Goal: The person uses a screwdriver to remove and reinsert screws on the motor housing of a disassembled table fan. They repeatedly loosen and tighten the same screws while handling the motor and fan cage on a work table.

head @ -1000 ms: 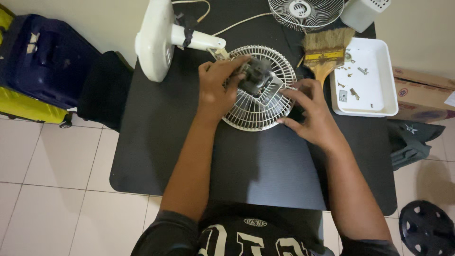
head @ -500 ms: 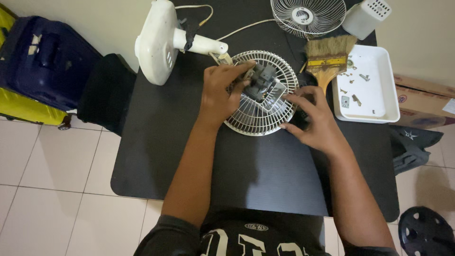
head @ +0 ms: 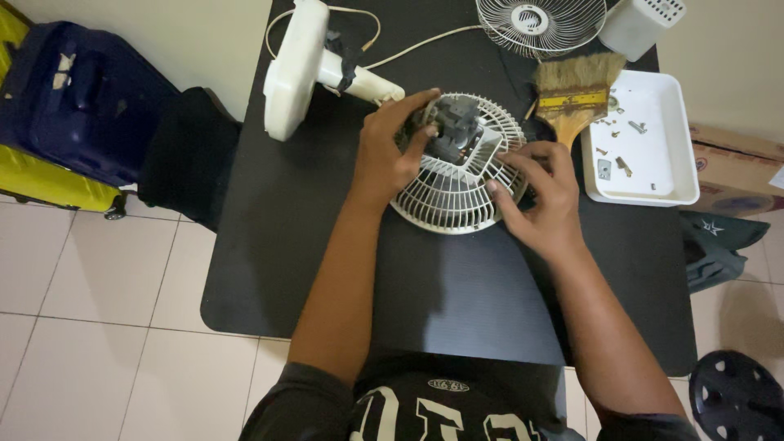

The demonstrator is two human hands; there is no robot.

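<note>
Black counter (head: pixel 457 294) over tiled floor: left hand (head: pixel 384 159) fingers grasp the motor (head: pixel 453 131), right hand (head: pixel 543 200) fingers pinch the fan guard (head: pixel 445 192) rim beneath them; guard likely light, springy, best held at rim.

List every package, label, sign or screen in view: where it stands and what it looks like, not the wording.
Cardboard box: on the floor right of the table, behind the white tray; brown, rectangular, dark printed patch on its side.
Paintbrush band: across the brush, left of the tray; narrow yellow strip.
No signs or screens.
</note>
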